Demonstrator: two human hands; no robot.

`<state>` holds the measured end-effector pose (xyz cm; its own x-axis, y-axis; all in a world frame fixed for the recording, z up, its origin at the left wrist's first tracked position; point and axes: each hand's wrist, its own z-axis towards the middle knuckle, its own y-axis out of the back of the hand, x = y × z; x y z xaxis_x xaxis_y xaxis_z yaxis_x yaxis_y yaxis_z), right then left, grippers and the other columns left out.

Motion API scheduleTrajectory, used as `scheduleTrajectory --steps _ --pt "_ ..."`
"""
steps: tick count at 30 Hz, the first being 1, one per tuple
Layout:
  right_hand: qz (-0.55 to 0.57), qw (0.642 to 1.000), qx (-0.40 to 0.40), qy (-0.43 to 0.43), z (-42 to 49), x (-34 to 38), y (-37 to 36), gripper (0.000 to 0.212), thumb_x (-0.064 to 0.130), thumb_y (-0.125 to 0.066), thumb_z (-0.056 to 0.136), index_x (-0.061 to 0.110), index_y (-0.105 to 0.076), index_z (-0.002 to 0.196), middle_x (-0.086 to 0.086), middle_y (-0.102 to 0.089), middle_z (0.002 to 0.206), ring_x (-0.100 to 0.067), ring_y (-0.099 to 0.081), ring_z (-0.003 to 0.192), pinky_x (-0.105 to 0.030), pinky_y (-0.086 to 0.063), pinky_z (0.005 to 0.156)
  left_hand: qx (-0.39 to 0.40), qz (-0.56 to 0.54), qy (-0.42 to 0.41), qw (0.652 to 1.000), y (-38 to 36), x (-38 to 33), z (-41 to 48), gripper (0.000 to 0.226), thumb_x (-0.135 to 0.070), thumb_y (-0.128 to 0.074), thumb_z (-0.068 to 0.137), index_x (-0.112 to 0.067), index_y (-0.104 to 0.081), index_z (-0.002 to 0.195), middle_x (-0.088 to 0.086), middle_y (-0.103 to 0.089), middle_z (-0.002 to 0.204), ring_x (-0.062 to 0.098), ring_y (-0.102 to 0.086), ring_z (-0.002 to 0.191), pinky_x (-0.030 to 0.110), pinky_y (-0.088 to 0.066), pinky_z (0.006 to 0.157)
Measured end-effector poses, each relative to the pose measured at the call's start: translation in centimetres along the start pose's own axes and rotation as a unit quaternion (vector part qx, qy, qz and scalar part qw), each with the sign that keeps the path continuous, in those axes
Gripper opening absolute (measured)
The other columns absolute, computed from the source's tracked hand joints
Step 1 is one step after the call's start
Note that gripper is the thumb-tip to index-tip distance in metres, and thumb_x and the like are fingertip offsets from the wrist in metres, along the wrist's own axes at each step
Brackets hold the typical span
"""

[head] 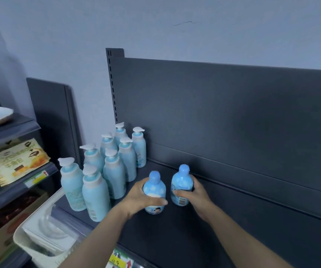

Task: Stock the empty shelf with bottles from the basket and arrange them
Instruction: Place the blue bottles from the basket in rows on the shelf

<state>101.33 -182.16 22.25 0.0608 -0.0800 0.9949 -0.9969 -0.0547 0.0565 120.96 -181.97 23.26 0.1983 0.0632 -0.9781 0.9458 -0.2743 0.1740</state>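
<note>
Fingers and thumb of the left hand wrap round the cartoon-label bottle, and the right hand grips the second round-capped bottle in the same way, thumb across its label. Both bottles are upright over the middle of the dark shelf, the second one nearer the back edge. Their bases look to be at the shelf surface, but whether they rest on it or hang just above cannot be told. They are apart from each other and just to the right of the pump bottles, which fill the shelf's left end from the front edge to the back panel. Eight pump bottles stand there, in two rough rows of four running front to back, their white pump heads turned different ways. With the two round-capped bottles in hand, ten bottles are at the shelf. The task therefore seems partly done: one kind is stocked at the left, a second kind is only begun, and the whole right stretch of the shelf is bare. The pale basket sits below the front left corner. Its contents are blurred, so the number of bottles left cannot be judged. Squaring the rows and pump heads probably remains too.
</note>
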Motion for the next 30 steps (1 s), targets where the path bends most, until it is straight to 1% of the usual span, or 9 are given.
scheduleTrajectory --steps 2,5,7,9,12,15,18,24,30 --pt "-0.040 0.999 0.006 0.006 -0.2 -0.4 0.2 0.059 0.002 -0.077 0.070 0.028 -0.050 0.115 0.005 -0.063 0.105 -0.010 -0.061 0.095 -0.021 -0.050 0.079 -0.046 0.001 -0.012 0.999 -0.7 0.8 -0.7 0.077 -0.030 -0.088 0.035 -0.022 -0.056 0.105 -0.005 -0.063 0.092 0.006 -0.061 0.080 0.018 -0.051 0.070" --pt "-0.103 0.994 -0.027 0.027 -0.8 -1.1 0.6 0.065 0.007 -0.080 0.067 0.035 -0.045 0.114 0.013 -0.060 0.107 -0.004 -0.058 0.099 -0.016 -0.045 0.078 -0.218 -0.034 -0.030 0.975 -3.4 2.1 -2.4 0.079 -0.009 -0.091 0.048 -0.023 -0.047 0.112 -0.006 -0.060 0.106 0.008 -0.060 0.094 0.021 -0.050 0.081" --pt "-0.129 0.990 -0.045 0.039 -0.8 -1.4 0.6 0.059 0.007 -0.080 0.066 0.037 -0.047 0.104 0.012 -0.062 0.104 -0.004 -0.059 0.097 -0.018 -0.046 0.078 -0.305 -0.052 -0.027 0.951 -5.3 2.1 -2.7 0.078 -0.002 -0.087 0.054 -0.021 -0.044 0.116 -0.006 -0.056 0.111 0.011 -0.057 0.100 0.025 -0.045 0.088" --pt "-0.144 0.987 -0.048 0.044 -0.4 -1.3 0.2 0.052 0.007 -0.079 0.066 0.036 -0.049 0.097 0.010 -0.064 0.099 -0.007 -0.062 0.094 -0.023 -0.049 0.079 -0.341 -0.051 -0.017 0.939 -6.5 1.6 -2.1 0.077 -0.002 -0.084 0.057 -0.023 -0.041 0.117 -0.006 -0.054 0.110 0.012 -0.054 0.099 0.024 -0.042 0.086" --pt "-0.140 0.989 -0.039 0.036 1.1 -0.8 -0.8 0.051 0.006 -0.077 0.066 0.033 -0.052 0.102 0.009 -0.066 0.098 -0.008 -0.063 0.093 -0.027 -0.052 0.081 -0.360 -0.084 -0.004 0.929 -7.5 0.9 -0.7 0.069 -0.003 -0.080 0.060 -0.028 -0.041 0.110 -0.003 -0.057 0.102 0.012 -0.058 0.089 0.018 -0.044 0.074" --pt "-0.134 0.990 -0.021 0.032 3.1 -0.1 -2.0 0.050 0.009 -0.078 0.068 0.028 -0.051 0.105 0.011 -0.064 0.099 -0.004 -0.061 0.090 -0.020 -0.049 0.073 -0.366 -0.090 -0.001 0.926 -7.4 0.5 0.5 0.057 0.000 -0.075 0.061 -0.033 -0.041 0.093 -0.002 -0.060 0.091 0.008 -0.058 0.076 0.012 -0.042 0.060" --pt "-0.139 0.990 -0.009 0.028 5.2 0.5 -2.9 0.046 0.009 -0.074 0.071 0.027 -0.049 0.105 0.011 -0.062 0.098 -0.001 -0.058 0.085 -0.014 -0.045 0.066 -0.351 -0.075 -0.008 0.933 -6.3 0.6 1.9 0.054 0.001 -0.074 0.063 -0.025 -0.043 0.099 -0.005 -0.060 0.088 0.005 -0.058 0.076 0.013 -0.044 0.062" --pt "-0.149 0.989 0.015 0.018 8.7 1.4 -4.5 0.038 0.018 -0.068 0.077 0.028 -0.048 0.107 0.010 -0.061 0.101 -0.008 -0.058 0.090 -0.019 -0.045 0.068 -0.313 -0.039 -0.015 0.949 -3.3 1.9 6.2 0.051 -0.009 -0.072 0.055 -0.008 -0.052 0.102 -0.004 -0.062 0.080 0.008 -0.058 0.068 0.014 -0.043 0.054" --pt "-0.157 0.987 0.015 0.009 10.7 1.2 -5.2 0.044 0.014 -0.067 0.078 0.023 -0.047 0.116 0.007 -0.060 0.102 -0.011 -0.058 0.092 -0.022 -0.045 0.073 -0.301 -0.038 -0.025 0.953 -2.4 2.5 7.6 0.056 -0.014 -0.072 0.052 -0.010 -0.051 0.103 0.001 -0.065 0.085 0.011 -0.062 0.074 0.020 -0.048 0.060"
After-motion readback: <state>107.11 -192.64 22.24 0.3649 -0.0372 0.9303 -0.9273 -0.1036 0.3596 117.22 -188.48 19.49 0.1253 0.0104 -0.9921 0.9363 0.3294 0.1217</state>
